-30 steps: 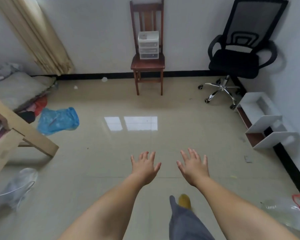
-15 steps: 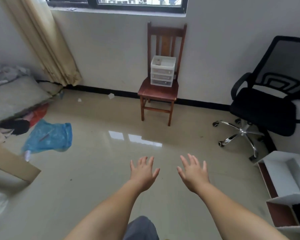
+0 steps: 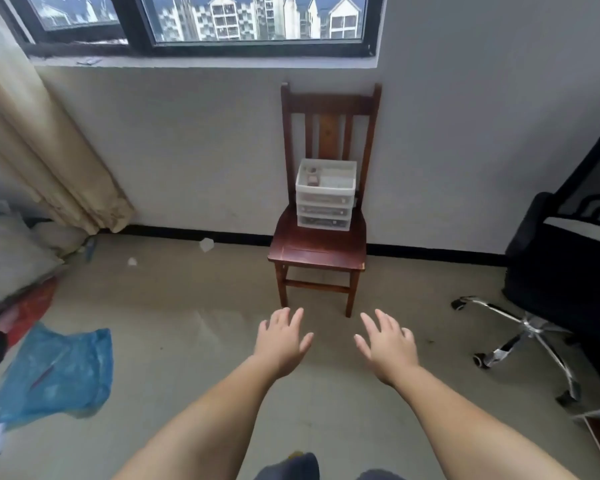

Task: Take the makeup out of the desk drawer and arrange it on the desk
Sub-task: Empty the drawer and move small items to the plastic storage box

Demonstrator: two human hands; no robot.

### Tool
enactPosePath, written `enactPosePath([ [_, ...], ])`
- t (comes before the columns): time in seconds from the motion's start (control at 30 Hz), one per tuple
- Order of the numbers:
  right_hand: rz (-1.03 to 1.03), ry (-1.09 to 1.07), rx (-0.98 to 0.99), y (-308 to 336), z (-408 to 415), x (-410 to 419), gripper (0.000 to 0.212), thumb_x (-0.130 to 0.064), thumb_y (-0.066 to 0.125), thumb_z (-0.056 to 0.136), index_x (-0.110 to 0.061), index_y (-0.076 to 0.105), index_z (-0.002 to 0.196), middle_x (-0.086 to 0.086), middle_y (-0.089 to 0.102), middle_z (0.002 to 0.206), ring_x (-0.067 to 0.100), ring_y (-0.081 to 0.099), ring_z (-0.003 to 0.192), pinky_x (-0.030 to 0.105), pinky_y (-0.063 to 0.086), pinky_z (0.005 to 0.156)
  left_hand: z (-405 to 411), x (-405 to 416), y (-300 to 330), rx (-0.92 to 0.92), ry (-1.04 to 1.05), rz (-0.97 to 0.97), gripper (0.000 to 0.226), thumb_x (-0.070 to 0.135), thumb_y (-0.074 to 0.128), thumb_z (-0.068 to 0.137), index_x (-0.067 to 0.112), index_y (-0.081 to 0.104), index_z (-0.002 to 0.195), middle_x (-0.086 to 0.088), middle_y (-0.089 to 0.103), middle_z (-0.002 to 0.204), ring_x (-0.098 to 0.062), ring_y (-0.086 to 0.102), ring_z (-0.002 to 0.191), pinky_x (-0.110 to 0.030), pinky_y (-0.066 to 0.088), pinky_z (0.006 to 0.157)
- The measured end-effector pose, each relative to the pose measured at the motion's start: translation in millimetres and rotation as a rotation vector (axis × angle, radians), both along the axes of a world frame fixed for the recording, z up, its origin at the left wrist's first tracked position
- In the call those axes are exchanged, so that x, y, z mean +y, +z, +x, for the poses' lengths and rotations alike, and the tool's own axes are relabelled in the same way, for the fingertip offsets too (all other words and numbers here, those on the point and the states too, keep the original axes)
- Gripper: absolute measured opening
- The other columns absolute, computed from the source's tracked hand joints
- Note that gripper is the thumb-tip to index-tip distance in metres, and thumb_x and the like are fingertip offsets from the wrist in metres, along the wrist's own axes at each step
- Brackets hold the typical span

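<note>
The drawer unit [image 3: 325, 195] is sitting on the chair [image 3: 321, 244] by the far wall, straight ahead and well apart from both hands. The left hand [image 3: 282, 342] and right hand [image 3: 388, 346] are hovering over the floor [image 3: 187, 341], fingers spread and holding nothing, about equally near it.

- A pale wall [image 3: 194, 147] is running across the back, a black baseboard [image 3: 430, 252] lining its foot.
- A dark-framed window [image 3: 201, 22] is showing apartment blocks and letting in daylight.
- A beige curtain [image 3: 45, 147] is hanging at the left.
- A wooden chair [image 3: 321, 249] is standing against the wall.
- A black office chair [image 3: 565, 271] is sitting at the right.
- A blue plastic bag [image 3: 52, 372] is lying on the tiled floor [image 3: 194, 320].
</note>
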State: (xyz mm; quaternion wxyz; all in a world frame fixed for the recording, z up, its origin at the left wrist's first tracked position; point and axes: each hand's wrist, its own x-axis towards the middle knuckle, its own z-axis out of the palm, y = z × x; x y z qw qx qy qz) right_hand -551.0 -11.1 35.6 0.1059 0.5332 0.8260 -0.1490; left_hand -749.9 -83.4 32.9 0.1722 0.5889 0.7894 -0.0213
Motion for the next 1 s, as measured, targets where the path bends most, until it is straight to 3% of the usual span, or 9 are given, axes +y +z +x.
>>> enactPosePath([
  [0.3,-0.009,0.003,-0.013,-14,-79,195,0.057,-0.050,0.021,0.099,-0.029,0.013,0.151,0.002,0.009,0.159,0.018,0.008,0.146,0.041,0.014,0.116,-78,196,-20,0.010,-0.051,-0.012,0.062,0.050,0.026,0.097,0.020,0.013,0.150,-0.008,0.019,0.155,-0.022,0.013,0.143,-0.041,0.018,0.113],
  [0.6,-0.021,0.102,-0.042,-18,-150,432,0.057,-0.049,0.024,0.099,-0.028,0.014,0.150,0.003,0.012,0.159,0.018,0.010,0.146,0.041,0.016,0.115,-139,399,-24,-0.053,0.087,-0.025,0.061,0.049,0.028,0.098,0.021,0.013,0.150,-0.008,0.018,0.155,-0.022,0.013,0.143,-0.042,0.016,0.115],
  [0.73,-0.024,0.156,-0.036,-22,-194,511,0.055,-0.048,0.026,0.099,-0.025,0.020,0.148,0.005,0.023,0.154,0.021,0.021,0.142,0.040,0.023,0.112,-168,471,-28,-0.087,0.095,-0.028,0.062,0.048,0.030,0.098,0.019,0.013,0.150,-0.008,0.020,0.154,-0.022,0.015,0.143,-0.042,0.018,0.115],
  [0.87,-0.046,0.236,0.020,-35,-249,577,0.049,-0.036,0.035,0.099,-0.021,0.027,0.145,0.004,0.033,0.148,0.022,0.032,0.136,0.037,0.030,0.107,-205,544,-44,-0.068,0.037,0.006,0.057,0.040,0.037,0.096,0.018,0.022,0.147,-0.005,0.032,0.147,-0.021,0.026,0.138,-0.041,0.020,0.114],
  [1.0,-0.092,0.251,0.111,-54,-300,632,0.044,-0.020,0.042,0.097,-0.018,0.038,0.140,0.005,0.040,0.144,0.025,0.041,0.129,0.036,0.036,0.103,-235,602,-64,-0.038,-0.101,-0.010,0.051,0.027,0.041,0.094,0.017,0.029,0.143,-0.004,0.038,0.141,-0.022,0.033,0.133,-0.045,0.012,0.116],
])
